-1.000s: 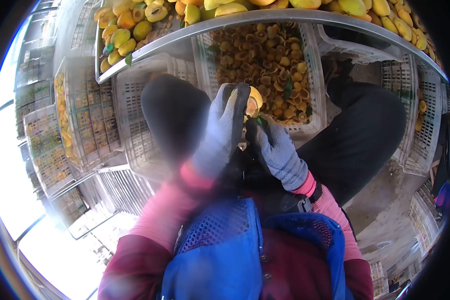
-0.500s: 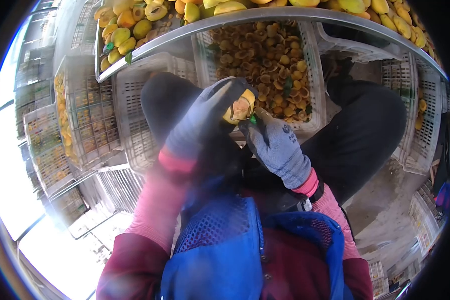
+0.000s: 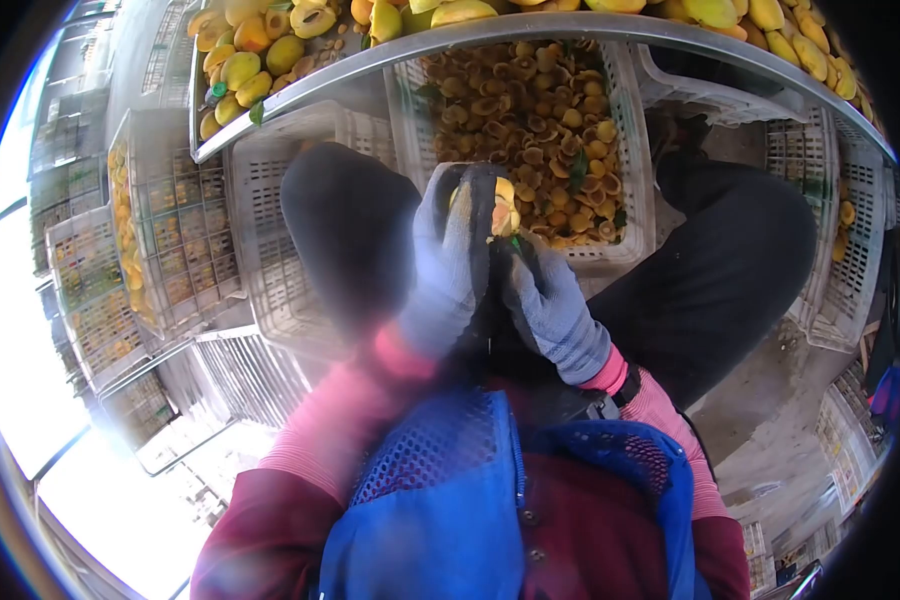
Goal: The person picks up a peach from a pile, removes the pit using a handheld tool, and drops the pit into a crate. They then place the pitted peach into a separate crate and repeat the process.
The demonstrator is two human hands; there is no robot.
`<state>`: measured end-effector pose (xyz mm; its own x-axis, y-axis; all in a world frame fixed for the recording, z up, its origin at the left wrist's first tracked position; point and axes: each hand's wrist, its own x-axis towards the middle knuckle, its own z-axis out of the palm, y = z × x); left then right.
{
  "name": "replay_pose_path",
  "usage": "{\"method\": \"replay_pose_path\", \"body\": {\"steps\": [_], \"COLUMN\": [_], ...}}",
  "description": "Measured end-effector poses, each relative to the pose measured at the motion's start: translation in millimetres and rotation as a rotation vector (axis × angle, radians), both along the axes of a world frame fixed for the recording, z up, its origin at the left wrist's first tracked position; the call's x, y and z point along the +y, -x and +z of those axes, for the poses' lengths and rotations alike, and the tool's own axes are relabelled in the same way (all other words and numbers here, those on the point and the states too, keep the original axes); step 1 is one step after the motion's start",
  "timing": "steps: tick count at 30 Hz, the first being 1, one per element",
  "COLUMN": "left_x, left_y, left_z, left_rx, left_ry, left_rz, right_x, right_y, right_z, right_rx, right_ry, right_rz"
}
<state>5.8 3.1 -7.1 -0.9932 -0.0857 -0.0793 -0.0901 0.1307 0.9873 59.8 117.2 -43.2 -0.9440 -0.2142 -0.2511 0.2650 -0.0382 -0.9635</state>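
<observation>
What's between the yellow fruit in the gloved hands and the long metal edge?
In the head view, a plastic crate full of yellow-brown fruit pieces lies between the yellow fruit and the metal edge.

At centre frame, our left hand is hiding much of the yellow fruit; a green speck at our right hand is showing too small to identify. The top edge is cropping the piled fruit.
</observation>
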Motion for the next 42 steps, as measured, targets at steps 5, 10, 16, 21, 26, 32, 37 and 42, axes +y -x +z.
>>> {"method": "replay_pose_path", "body": {"steps": [5, 10, 16, 21, 26, 32, 37, 42], "left_x": [8.5, 16.6, 4.9, 0.3, -4.4, -17.9, -3.7, -7.5], "left_y": [8.5, 6.3, 6.3, 12.0, 16.4, 30.2, 27.4, 21.8], "left_z": [6.1, 8.0, 5.0, 5.9, -0.5, -19.9, -23.3, -25.0], "left_rx": [0.159, 0.096, -0.081, -0.227, -0.087, 0.138, 0.076, -0.035], "left_ry": [0.205, 0.039, -0.271, -0.266, -0.171, 0.101, -0.086, -0.215], "left_rz": [0.017, 0.111, -0.026, -0.088, -0.223, -0.512, -0.415, -0.409], "right_x": [0.9, 0.4, 2.5, 8.0, 14.6, 10.8, 4.8, 2.4], "right_y": [7.0, 10.2, 4.4, 9.2, 14.9, 12.2, 15.6, 13.5], "right_z": [22.2, 24.5, 6.1, 20.2, 28.6, 7.0, -0.3, 1.6], "right_rx": [0.327, 0.244, 0.223, -0.39, -0.879, -1.073, -0.952, -0.95], "right_ry": [-0.226, -0.253, -0.211, 0.413, 0.997, 1.777, 2.03, 2.041], "right_rz": [-0.133, -0.088, -0.082, 0.001, 0.158, 0.342, 0.44, 0.456]}}
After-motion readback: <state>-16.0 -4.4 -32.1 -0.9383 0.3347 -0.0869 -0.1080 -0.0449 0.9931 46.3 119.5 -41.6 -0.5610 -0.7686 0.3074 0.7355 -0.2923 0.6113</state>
